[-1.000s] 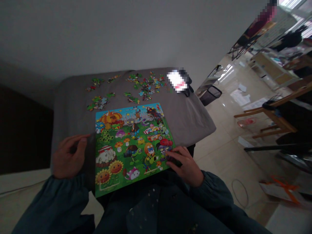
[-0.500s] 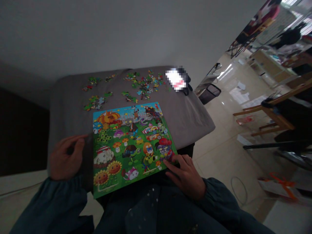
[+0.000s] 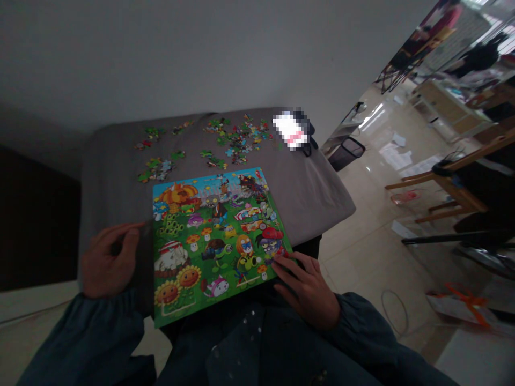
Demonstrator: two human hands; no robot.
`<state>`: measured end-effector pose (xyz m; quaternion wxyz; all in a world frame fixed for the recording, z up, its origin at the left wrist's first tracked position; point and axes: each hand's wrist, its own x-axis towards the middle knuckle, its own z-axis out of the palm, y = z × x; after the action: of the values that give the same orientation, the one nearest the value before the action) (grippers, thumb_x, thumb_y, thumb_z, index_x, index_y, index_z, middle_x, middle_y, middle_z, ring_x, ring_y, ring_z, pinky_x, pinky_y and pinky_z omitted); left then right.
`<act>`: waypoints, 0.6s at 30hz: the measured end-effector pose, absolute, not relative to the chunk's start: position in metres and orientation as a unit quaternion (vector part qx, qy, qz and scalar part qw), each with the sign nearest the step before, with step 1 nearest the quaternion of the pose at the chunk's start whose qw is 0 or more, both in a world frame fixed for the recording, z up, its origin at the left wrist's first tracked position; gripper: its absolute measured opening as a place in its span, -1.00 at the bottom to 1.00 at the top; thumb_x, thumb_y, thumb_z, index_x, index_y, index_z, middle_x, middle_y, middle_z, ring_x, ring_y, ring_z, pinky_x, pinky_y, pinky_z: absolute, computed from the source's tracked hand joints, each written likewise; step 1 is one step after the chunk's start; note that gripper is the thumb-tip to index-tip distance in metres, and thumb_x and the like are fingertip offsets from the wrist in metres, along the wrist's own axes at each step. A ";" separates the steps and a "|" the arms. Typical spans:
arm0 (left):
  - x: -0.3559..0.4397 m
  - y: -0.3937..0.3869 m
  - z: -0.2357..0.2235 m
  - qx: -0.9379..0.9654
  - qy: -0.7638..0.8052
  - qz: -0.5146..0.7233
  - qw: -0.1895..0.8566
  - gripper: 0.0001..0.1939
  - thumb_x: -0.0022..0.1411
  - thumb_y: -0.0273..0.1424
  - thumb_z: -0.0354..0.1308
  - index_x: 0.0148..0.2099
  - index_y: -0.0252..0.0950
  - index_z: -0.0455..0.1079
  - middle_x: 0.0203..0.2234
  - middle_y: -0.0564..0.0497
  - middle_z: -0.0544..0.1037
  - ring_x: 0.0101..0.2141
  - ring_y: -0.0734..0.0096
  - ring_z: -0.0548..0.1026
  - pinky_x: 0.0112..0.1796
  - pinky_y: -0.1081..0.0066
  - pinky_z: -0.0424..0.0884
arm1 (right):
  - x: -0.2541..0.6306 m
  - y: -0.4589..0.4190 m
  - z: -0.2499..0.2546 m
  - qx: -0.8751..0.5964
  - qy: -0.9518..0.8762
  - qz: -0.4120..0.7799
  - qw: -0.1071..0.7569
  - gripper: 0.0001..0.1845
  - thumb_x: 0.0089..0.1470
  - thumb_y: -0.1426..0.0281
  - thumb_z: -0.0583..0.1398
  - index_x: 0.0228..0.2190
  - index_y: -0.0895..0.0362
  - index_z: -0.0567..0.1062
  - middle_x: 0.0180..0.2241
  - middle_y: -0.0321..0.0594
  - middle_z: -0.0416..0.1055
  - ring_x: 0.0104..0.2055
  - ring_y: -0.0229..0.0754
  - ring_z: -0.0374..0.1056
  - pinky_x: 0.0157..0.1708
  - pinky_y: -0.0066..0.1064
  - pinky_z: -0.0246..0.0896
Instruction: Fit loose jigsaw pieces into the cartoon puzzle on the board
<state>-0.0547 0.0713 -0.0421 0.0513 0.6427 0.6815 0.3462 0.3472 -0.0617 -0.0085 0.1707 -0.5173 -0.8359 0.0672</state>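
A jigsaw puzzle board with a bright cartoon garden of plants and zombies lies in front of me, its near edge toward my lap. My right hand rests at its lower right corner, with fingertips on the edge and fingers apart. My left hand hovers at the board's left edge, fingers loosely curled, and seems to hold nothing. Loose puzzle pieces lie in a scattered heap beyond the board, and a smaller cluster of pieces lies to the left, out of reach of both hands.
A grey cloth covers the table. A blurred white object lies at its far right corner. Beyond the table's right edge are a black wastebasket, papers on a tiled floor and a wooden chair.
My right hand has drawn back toward the board's lower right corner, uncovering the red-hatted zombie figure. My left hand has barely moved, and the view has shifted slightly.
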 end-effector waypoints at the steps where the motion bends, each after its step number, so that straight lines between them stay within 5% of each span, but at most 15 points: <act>1: -0.055 0.072 -0.043 0.642 0.682 0.345 0.052 -0.61 0.32 -0.10 0.03 -0.13 -0.22 0.58 -0.21 -0.02 0.61 -0.19 0.22 0.54 -0.13 0.27 0.43 | 0.348 -0.061 -0.009 -0.512 -0.838 0.068 0.174 -0.62 0.23 0.37 0.20 0.08 0.15 0.48 0.11 -0.15 0.46 0.11 0.06 0.21 0.03 -0.07 0.18; 13: -0.050 0.069 -0.012 0.688 0.643 0.334 0.052 -0.66 0.35 -0.15 0.02 -0.14 -0.20 0.55 -0.19 -0.03 0.60 -0.14 0.24 0.53 -0.04 0.23 0.43 | 0.381 -0.044 -0.019 -0.501 -0.810 0.081 0.292 -0.67 0.22 0.47 0.21 0.01 0.07 0.52 -0.03 -0.13 0.51 0.03 -0.05 0.35 0.02 -0.14 0.31; 18: -0.059 0.130 0.019 0.718 0.651 0.233 0.080 -0.59 0.34 -0.16 0.02 0.07 -0.24 0.50 -0.06 -0.08 0.57 -0.08 0.25 0.49 -0.05 0.28 0.41 | 0.410 -0.012 -0.048 -0.571 -0.725 0.033 0.383 -0.77 0.23 0.44 0.20 -0.11 0.07 0.58 -0.15 -0.11 0.52 -0.11 -0.09 0.43 -0.09 -0.17 0.38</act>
<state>-0.0588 0.1305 0.0191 0.0799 0.7178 0.6511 0.2334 0.4102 -0.0125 -0.0481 0.3835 -0.5714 -0.7248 0.0330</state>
